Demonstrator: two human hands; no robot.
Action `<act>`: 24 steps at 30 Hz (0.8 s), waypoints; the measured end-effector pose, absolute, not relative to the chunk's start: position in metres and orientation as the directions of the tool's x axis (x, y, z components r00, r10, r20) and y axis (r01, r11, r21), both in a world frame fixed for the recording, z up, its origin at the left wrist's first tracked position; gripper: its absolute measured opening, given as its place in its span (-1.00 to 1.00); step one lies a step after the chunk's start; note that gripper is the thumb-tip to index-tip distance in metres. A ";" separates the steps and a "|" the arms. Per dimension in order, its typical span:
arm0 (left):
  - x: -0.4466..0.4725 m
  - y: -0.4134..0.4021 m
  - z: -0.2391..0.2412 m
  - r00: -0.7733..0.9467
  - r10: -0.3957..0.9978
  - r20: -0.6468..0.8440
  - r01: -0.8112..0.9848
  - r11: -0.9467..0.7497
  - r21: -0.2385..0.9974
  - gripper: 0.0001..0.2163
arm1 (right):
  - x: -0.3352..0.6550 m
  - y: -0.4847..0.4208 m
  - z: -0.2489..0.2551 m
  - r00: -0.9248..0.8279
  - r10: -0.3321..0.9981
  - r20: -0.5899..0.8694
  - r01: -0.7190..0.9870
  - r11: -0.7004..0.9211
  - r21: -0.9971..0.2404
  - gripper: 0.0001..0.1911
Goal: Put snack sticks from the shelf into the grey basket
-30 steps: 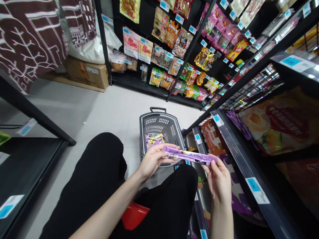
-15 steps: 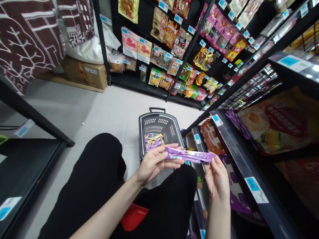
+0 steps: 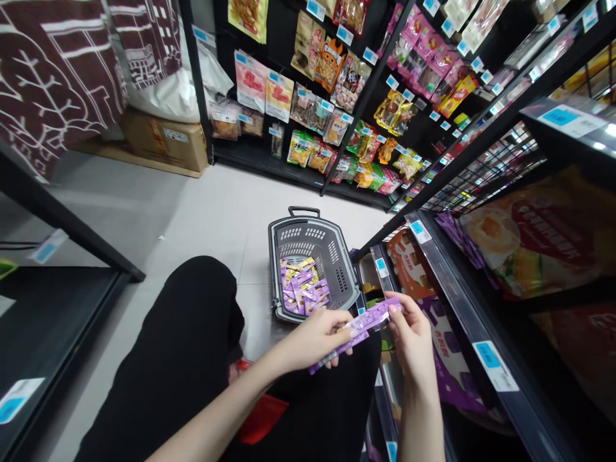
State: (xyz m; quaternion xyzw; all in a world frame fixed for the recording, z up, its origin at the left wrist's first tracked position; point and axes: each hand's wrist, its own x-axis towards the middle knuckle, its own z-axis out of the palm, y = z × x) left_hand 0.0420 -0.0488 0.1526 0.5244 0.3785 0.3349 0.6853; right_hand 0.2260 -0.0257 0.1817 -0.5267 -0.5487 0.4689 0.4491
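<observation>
My left hand [image 3: 323, 335] is closed around long, thin purple snack packets [image 3: 366, 323], which slant up to the right across my lap. Their far end is pinched between the thumb and fingers of my right hand [image 3: 407, 327]. How many packets are held I cannot tell. Just beyond my hands, a dark grey shopping basket [image 3: 337, 247] stands on the floor. Inside it lies a loose pile of similar purple and yellow packets [image 3: 302, 287].
A shelf [image 3: 433, 256] with price tags runs close along my right; more purple packets [image 3: 462, 237] lie on it beside large bags. Ahead, a black rack [image 3: 269, 154] holds bagged snacks. At the left are a cardboard box [image 3: 163, 141] and another shelf [image 3: 62, 321].
My left hand has turned over and moved down toward me, closing round the packets. They now slant up to the right instead of lying level, and more of the basket's pile shows.
</observation>
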 end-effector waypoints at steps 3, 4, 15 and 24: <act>0.045 -0.050 0.154 0.470 0.865 -0.177 -0.034 0.218 0.975 -0.78 | 0.229 -0.026 0.185 -0.057 0.998 -0.008 0.201 0.004 -0.980 -0.58; 0.044 -0.050 0.155 0.476 0.861 -0.178 -0.031 0.219 0.975 -0.79 | 0.230 -0.026 0.186 -0.060 0.998 -0.015 0.200 -0.002 -0.980 -0.56; 0.030 -0.047 0.151 0.715 0.697 -0.054 -0.264 0.340 0.903 -0.69 | 0.231 -0.025 0.184 0.107 0.994 0.011 0.016 0.009 -1.000 -0.67; 0.023 -0.044 0.142 0.798 0.577 0.176 -0.458 0.390 0.799 -0.23 | 0.238 -0.021 0.188 0.060 0.997 -0.046 -0.117 -0.039 -0.992 -0.67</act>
